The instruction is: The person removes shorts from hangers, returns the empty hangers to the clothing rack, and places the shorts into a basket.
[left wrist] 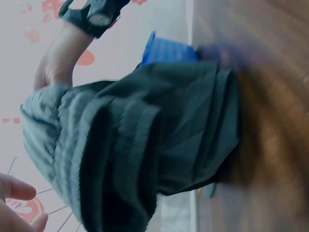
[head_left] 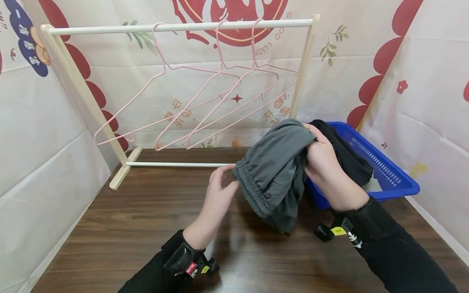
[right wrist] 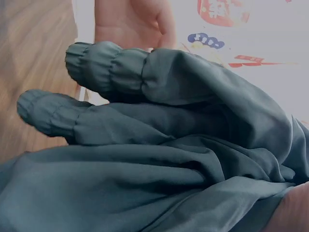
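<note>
A dark grey garment with a gathered elastic waistband hangs in folds over the tabletop. My right hand grips it at its upper right part, bunching the cloth. The left hand is beside the waistband's left edge, thumb and fingers apart. In the left wrist view its fingers stand off the cloth, and the gathered waistband faces the camera, its opening partly visible. From the right wrist, the folded garment fills the lower view, with the left hand behind the waistband.
A white-barred drying rack with wooden posts stands at the back. On its top bar hang three pink hangers. A blue basket at the right holds a black garment and something pale. Dark wood tabletop lies in front.
</note>
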The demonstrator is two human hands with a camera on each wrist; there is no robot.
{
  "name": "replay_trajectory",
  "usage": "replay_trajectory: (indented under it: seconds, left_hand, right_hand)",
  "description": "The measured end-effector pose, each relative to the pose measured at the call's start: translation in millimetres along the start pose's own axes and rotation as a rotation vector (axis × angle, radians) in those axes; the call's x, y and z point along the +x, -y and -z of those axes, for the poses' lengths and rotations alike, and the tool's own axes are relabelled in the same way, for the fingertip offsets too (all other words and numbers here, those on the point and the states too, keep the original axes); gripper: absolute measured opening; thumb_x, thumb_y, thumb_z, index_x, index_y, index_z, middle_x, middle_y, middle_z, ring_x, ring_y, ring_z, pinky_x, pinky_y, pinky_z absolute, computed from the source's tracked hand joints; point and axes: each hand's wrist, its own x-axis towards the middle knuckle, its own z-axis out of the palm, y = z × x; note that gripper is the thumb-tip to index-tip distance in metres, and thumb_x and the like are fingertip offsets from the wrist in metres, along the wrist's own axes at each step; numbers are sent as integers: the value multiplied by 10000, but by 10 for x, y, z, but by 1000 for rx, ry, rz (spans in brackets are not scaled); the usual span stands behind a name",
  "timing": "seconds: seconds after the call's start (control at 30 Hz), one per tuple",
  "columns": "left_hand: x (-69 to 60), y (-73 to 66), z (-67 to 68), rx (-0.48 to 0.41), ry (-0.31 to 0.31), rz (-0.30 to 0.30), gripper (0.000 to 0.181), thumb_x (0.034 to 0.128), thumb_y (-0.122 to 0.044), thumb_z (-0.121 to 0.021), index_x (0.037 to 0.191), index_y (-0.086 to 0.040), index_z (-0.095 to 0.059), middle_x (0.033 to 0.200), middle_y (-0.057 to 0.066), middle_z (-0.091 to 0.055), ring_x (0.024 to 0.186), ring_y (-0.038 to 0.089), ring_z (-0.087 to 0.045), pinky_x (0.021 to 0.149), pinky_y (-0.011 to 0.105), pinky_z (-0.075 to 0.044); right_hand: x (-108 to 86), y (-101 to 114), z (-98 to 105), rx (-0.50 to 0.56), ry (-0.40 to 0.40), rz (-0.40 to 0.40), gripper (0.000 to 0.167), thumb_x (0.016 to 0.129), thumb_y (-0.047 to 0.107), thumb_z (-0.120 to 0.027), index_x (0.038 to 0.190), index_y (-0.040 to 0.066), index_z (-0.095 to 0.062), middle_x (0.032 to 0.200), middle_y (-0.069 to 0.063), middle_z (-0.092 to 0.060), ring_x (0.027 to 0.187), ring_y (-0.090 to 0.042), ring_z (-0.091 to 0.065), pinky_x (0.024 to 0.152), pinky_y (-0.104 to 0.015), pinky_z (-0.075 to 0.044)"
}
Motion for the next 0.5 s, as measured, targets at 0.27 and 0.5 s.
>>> replay_trajectory:
  seconds: [0.27, 0.5]
  left_hand:
    - [179, -183, 71, -121, -73, -64, 342, 911, -15, -532, 1250, -52, -552, 1247, 118, -543, 1070, 301, -548, 861, 374, -445]
    - [263, -264, 155, -242, -106, -58, 309, 958, -5, -468, 1262, -41, -506, 1119, 173, -607, 971, 292, -609, 819, 375, -483]
  right_hand:
    - [25, 90, -10, 44, -22, -7, 375, 1034, 220, -435, 1380, 90, -498, 1324, -29, -424, 1086, -128, -490, 826, -208, -470]
    - [38, 209, 17, 169, 6, 43, 306, 1014, 214, -488, 1268, 83, -598, 1315, -41, -418, 1066, -127, -499, 823, -208, -475]
